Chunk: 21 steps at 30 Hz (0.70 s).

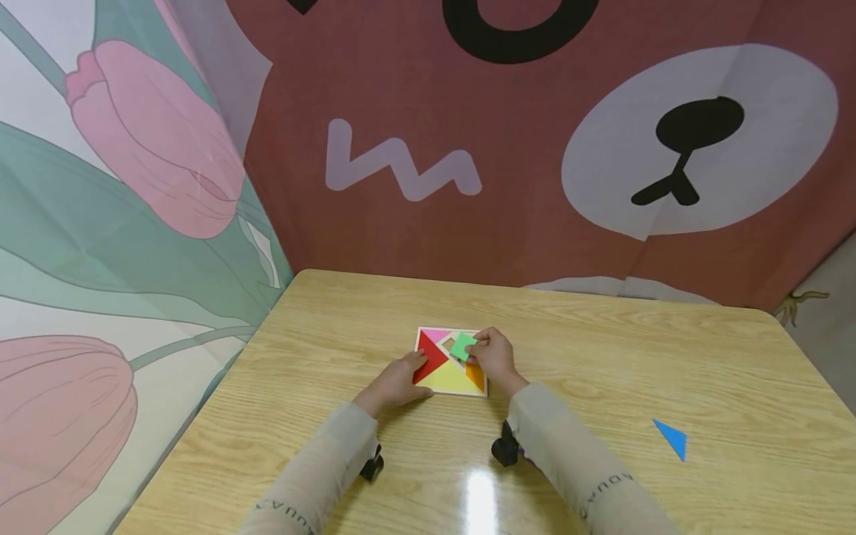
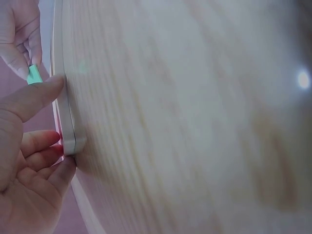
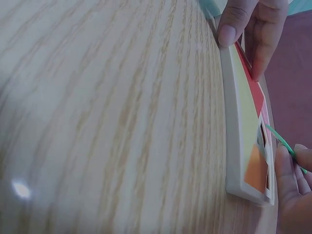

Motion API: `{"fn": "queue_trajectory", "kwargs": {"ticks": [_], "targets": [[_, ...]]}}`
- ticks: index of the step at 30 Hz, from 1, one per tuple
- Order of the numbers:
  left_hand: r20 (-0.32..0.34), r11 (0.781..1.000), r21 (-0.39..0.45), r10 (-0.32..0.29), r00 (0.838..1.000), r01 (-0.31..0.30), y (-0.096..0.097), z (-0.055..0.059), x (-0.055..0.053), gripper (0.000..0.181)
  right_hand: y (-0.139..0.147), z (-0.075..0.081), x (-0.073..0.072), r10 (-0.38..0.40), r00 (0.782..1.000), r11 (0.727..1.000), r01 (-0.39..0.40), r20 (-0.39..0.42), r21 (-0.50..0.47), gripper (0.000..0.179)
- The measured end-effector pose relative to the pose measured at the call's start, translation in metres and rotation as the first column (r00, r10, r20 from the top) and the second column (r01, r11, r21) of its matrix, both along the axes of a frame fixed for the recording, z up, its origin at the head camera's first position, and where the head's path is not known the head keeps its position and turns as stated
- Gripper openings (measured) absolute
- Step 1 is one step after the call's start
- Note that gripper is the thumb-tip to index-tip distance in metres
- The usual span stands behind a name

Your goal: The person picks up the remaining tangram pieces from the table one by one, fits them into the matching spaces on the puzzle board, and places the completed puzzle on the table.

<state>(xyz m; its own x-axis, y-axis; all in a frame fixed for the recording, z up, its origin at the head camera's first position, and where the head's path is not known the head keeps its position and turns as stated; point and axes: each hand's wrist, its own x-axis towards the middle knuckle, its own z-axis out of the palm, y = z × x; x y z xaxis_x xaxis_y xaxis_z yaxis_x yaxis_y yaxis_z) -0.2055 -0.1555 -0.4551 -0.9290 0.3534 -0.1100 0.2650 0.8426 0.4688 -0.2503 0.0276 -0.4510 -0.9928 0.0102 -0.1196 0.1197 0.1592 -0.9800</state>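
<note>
A white tangram tray (image 1: 453, 394) lies on the table, with a red triangle (image 1: 428, 354), a yellow triangle (image 1: 455, 379), an orange piece (image 1: 475, 375) and a pink piece (image 1: 436, 336) set in it. My left hand (image 1: 400, 380) grips the tray's near left corner; its thumb (image 3: 228, 35) is at the near edge and fingers rest over the red triangle. Between thumb and fingers, my right hand (image 1: 496, 354) pinches a green square (image 1: 461, 346), tilted above the gaps at the tray's right side. The green square (image 2: 34, 74) also shows edge-on in the left wrist view.
A blue triangle (image 1: 674, 438) lies loose on the wooden table (image 1: 568, 327), to the right of my right forearm. A printed cloth (image 1: 414, 238) with a bear face hangs behind the far table edge, and a tulip-patterned cloth (image 1: 167, 282) hangs at the left.
</note>
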Motion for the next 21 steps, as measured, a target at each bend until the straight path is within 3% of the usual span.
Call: {"fn": "queue_trajectory", "kwargs": {"ticks": [13, 21], "targets": [[-0.024, 1.0, 0.0, -0.017, 1.0, 0.017, -0.002, 0.001, 0.0, 0.066, -0.009, -0.005, -0.002, -0.005, 1.0, 1.0, 0.005, -0.011, -0.008, 0.018], [-0.038, 1.0, 0.002, -0.029, 0.999, 0.029, -0.002, -0.001, -0.001, 0.066, -0.012, -0.008, -0.005, -0.017, 0.999, 0.998, 0.019, -0.028, 0.058, 0.02]]}}
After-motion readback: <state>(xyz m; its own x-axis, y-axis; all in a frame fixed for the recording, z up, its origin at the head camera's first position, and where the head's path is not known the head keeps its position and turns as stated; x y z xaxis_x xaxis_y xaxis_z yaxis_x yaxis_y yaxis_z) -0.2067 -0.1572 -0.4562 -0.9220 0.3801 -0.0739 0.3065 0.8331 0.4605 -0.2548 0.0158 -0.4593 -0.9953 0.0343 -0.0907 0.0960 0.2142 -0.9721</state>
